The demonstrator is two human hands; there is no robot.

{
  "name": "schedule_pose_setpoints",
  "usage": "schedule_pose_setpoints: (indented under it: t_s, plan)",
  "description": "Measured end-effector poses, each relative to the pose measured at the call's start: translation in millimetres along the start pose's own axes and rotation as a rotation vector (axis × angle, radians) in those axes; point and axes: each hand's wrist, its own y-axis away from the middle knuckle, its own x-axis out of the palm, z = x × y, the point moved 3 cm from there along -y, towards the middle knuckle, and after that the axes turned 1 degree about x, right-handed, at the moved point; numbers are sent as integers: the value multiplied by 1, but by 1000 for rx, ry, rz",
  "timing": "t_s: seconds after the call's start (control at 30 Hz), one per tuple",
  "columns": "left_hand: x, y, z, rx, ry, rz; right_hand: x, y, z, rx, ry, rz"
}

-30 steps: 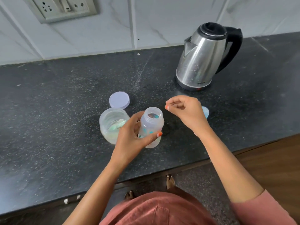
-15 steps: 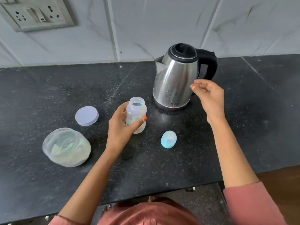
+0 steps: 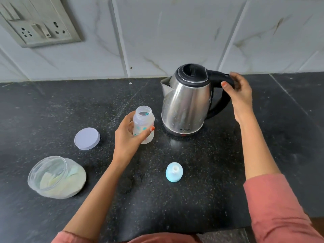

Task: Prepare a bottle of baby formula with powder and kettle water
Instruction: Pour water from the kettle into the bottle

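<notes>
The clear plastic baby bottle [image 3: 144, 126], uncapped, is gripped by the left hand [image 3: 127, 139] just left of the stainless-steel kettle [image 3: 185, 102]. The kettle's black handle [image 3: 217, 78] is clasped by the right hand [image 3: 241, 92] (thumb in front, fingers behind). A pale blue teat [image 3: 174, 174] is seen before the kettle, a lilac lid [image 3: 87, 138] and clear powder jar [image 3: 56, 178] farther left.
</notes>
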Motion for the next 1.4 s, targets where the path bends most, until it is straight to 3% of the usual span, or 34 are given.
schedule_pose_setpoints:
  t_s: [0.13, 0.37, 0.8, 1.13, 1.4]
  plan:
    - [-1, -11, 4, -24, -6, 17, 0, -15, -8, 2, 98, 134]
    - [0, -25, 8, -49, 10, 25, 1, -24, -6, 4, -19, 252]
    - [1, -48, 17, -71, -59, -9, 14, -26, -4, -42, -249, 250]
    - [1, -67, 21, -47, -134, -63, 21, -25, 7, -89, -223, 238]
    - [-4, -73, 30, -49, -149, -93, 42, -25, 35, -175, -147, 334]
